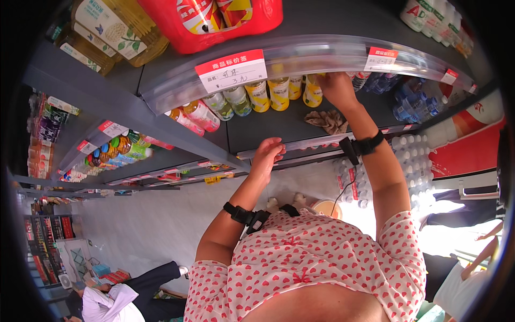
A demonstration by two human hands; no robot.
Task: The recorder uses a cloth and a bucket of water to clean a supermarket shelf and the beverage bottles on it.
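My right hand (338, 89) reaches under the clear plastic shelf edge (322, 48), at the right end of a row of yellow-labelled drink bottles (279, 94); its fingertips are partly hidden, so its grip cannot be told. On the dark shelf below that hand lies a crumpled brown cloth (326, 121). My left hand (268, 155) is raised in front of the lower shelf edge, fingers loosely curled and apart, holding nothing. Left of the yellow-labelled bottles stand green-labelled bottles (238, 100) and pink-labelled bottles (201, 114).
Blue-labelled water bottles (416, 106) fill the shelf's right end. A red drink pack (217, 24) sits on the shelf above. A metal shelf upright (120, 100) slants at left. Wrapped bottle packs (410, 161) stand right. A bucket (328, 207) is by the feet. Other people are lower left and right.
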